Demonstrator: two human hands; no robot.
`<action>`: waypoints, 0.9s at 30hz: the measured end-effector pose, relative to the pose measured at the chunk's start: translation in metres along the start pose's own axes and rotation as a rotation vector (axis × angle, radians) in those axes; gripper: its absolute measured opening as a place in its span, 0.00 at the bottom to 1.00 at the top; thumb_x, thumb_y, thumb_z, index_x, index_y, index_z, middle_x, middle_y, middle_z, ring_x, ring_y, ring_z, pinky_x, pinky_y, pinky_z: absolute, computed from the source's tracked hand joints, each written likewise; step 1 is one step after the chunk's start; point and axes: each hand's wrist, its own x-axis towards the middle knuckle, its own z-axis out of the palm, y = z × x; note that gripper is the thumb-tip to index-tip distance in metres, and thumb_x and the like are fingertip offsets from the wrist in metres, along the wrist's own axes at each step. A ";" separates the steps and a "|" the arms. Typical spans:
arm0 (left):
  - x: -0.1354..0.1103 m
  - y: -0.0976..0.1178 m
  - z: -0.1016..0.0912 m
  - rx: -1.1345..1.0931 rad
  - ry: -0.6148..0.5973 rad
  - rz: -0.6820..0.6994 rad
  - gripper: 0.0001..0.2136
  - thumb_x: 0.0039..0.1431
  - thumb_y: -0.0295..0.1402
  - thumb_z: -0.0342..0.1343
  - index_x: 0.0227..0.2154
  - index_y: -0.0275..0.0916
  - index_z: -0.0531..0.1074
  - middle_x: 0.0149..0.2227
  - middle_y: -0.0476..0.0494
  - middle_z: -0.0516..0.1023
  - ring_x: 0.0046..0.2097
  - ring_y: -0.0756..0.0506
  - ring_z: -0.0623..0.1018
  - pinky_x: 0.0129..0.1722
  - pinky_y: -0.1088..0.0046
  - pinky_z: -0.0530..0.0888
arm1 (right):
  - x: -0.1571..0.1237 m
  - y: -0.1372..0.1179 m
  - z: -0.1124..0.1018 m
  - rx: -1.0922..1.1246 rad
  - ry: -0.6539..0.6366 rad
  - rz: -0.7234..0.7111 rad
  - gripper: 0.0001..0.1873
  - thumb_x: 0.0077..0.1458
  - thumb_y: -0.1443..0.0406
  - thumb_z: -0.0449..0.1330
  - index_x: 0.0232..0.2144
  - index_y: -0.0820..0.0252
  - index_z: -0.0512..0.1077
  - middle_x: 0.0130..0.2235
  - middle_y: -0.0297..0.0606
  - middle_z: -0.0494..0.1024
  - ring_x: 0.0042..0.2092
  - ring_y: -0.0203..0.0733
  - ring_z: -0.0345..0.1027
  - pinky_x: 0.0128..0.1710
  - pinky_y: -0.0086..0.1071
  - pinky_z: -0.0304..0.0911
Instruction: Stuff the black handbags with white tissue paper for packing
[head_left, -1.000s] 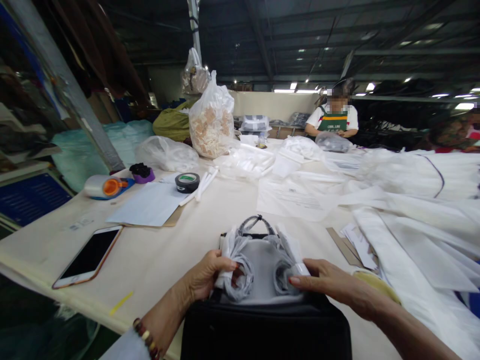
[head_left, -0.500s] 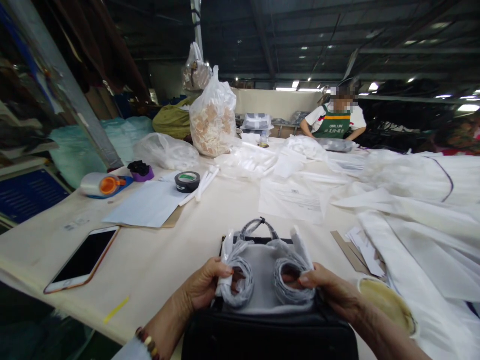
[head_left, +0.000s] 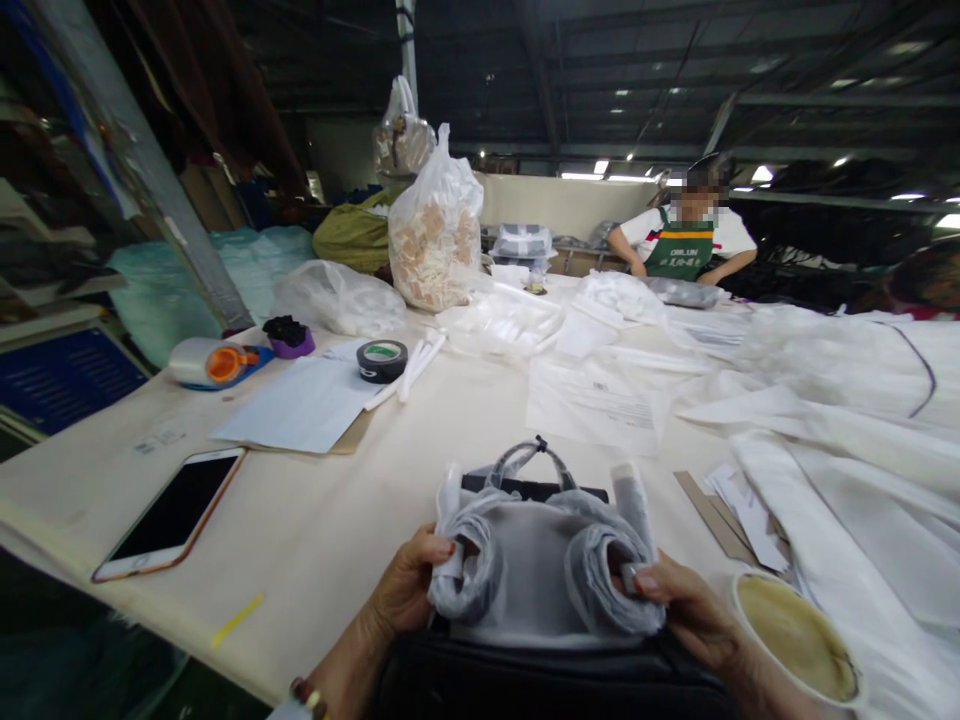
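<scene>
A black bag lies at the table's near edge, its lower part cut off by the frame. Translucent white wrapping covers its upper side, and a wrapped carry loop stands up at the far end. My left hand is closed on the left rolled strap, thumb on the outside of the coil. Opposite it, my right hand pinches the right rolled strap, with some fingers hidden inside the roll. Both straps are coiled in clear film.
A phone, blue-grey paper and black tape roll lie left. A round tub and white sheets are at right. Behind stand a bulging plastic bag and a co-worker in a green apron.
My hands have drawn slightly farther apart, each with its rolled strap. The coils have turned a little and look thicker. The whole view has shifted slightly.
</scene>
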 end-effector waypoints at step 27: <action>0.017 0.045 0.037 0.737 0.261 -0.139 0.24 0.37 0.51 0.60 0.29 0.34 0.67 0.19 0.52 0.65 0.20 0.52 0.65 0.15 0.79 0.59 | 0.001 -0.035 0.026 -0.702 0.010 0.006 0.12 0.44 0.60 0.61 0.29 0.64 0.69 0.25 0.34 0.72 0.27 0.35 0.62 0.26 0.26 0.55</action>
